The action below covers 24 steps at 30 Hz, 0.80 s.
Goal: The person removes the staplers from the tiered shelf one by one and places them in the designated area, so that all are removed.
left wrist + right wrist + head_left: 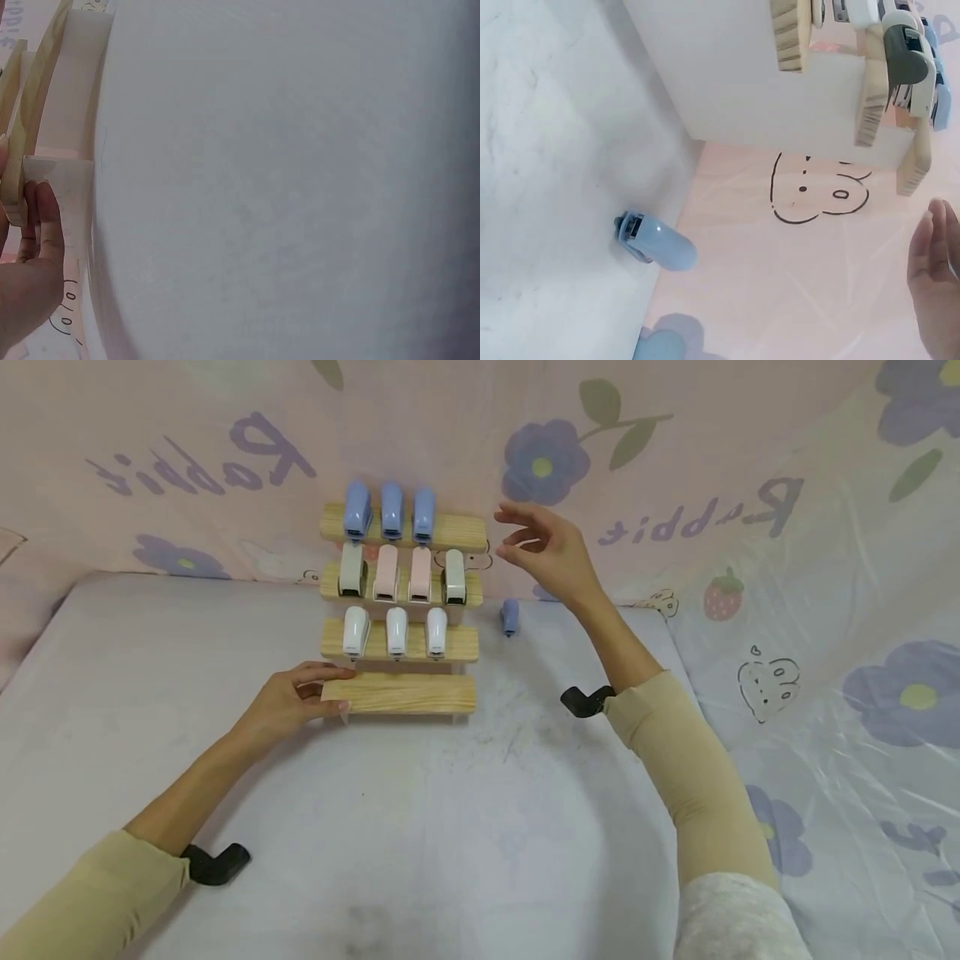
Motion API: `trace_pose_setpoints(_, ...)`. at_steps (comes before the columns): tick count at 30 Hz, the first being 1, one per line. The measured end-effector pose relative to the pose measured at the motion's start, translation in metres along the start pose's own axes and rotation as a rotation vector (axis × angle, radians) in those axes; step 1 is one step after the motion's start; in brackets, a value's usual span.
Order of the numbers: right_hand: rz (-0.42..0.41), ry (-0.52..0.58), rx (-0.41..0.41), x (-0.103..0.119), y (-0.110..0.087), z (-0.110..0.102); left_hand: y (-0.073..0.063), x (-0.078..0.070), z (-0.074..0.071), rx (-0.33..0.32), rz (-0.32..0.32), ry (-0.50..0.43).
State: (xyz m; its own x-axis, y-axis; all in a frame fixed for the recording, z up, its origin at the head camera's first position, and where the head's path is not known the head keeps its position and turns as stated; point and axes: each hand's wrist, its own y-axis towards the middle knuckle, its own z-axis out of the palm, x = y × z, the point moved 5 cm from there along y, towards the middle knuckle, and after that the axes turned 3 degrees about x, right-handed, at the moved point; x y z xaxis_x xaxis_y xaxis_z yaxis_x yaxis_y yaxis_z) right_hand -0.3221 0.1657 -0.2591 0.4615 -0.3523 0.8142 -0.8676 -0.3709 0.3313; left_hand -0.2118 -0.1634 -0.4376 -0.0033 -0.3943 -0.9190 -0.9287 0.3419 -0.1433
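My left hand (288, 697) grips the left end of the lowest wooden board (405, 694) of a stepped display rack, with thumb and fingers on either side of the board. In the left wrist view, fingers (49, 217) curl round that board end. My right hand (551, 550) hovers just right of the top board (461, 531), fingers bent and thumb apart, holding nothing. Three blue staplers (392, 510) stand on that top board. Below them are two pink staplers (387, 570) between two greyish ones (454, 575), then three white staplers (397, 631). The lowest board carries nothing.
One more blue stapler (510, 617) stands on the white table (450, 827), right of the rack, below my right hand. A printed curtain (675, 460) with flowers and rabbits hangs close behind the rack and along the right side.
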Motion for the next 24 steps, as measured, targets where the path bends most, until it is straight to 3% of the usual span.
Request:
trace_pose_setpoints(12,-0.013,0.029,0.026,-0.001,0.02,0.013,0.0,0.003,-0.002,-0.007,-0.027,-0.017)
trace_pose_setpoints(18,-0.001,0.035,0.04,0.01,0.02,0.021,0.001,0.004,0.0,-0.007,-0.018,-0.022)
trace_pose_setpoints(24,-0.006,0.027,0.064,0.0,0.033,0.028,0.001,0.001,-0.001,-0.005,-0.02,-0.018)
